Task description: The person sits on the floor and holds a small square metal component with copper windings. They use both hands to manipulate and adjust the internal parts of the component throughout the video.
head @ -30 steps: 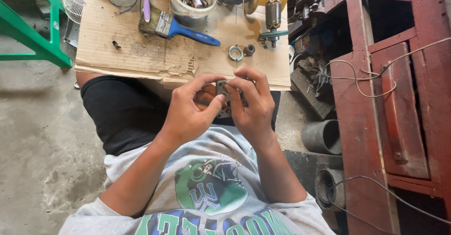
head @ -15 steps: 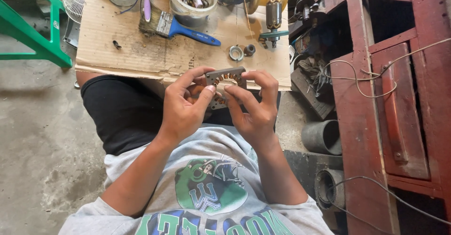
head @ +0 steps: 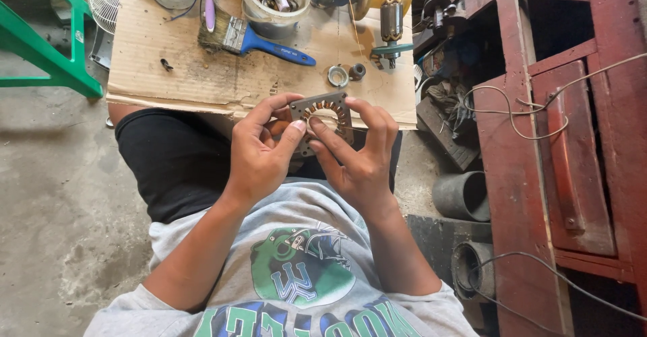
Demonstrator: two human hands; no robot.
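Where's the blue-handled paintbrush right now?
In the head view the blue-handled paintbrush lies on the cardboard sheet, upper centre, just below the plastic tub of parts and up-left of the metal ring.

Soft, even daylight fills the scene, brightest on the cardboard [head: 202,74] and the concrete floor [head: 47,175], with no hard glare anywhere. Shadows are weak and diffuse: a dim band under the cardboard's near edge, and deep darkness in the gaps of the red wooden frame [head: 532,141] at the right. The centre is sharp, down to the stator [head: 323,111] between both hands, while the wide lens bends and stretches lines towards the edges and the shirt [head: 296,276] at the bottom looks slightly soft.
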